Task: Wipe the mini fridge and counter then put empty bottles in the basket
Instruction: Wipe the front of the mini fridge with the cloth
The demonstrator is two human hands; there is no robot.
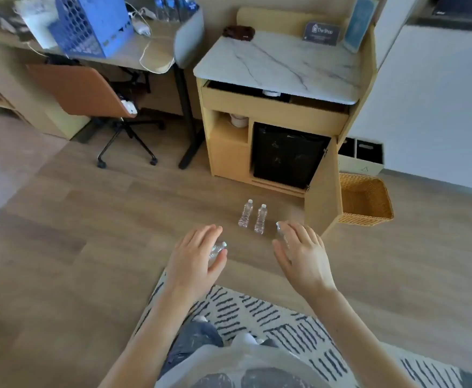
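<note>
The left hand (198,256) curls round a small clear plastic bottle (218,248). The right hand (303,254) grips a second clear plastic bottle (280,233) (mostly hidden under its fingers). A third clear bottle (246,214) and a fourth clear bottle (260,219) stand upright on the wooden floor (117,219), between the hands and the black mini fridge (288,155). The woven wicker basket (364,201) sits beyond the open cabinet door (323,191).

Wood floor (89,219) bears two upright bottles (253,217), basket (364,201)
</note>
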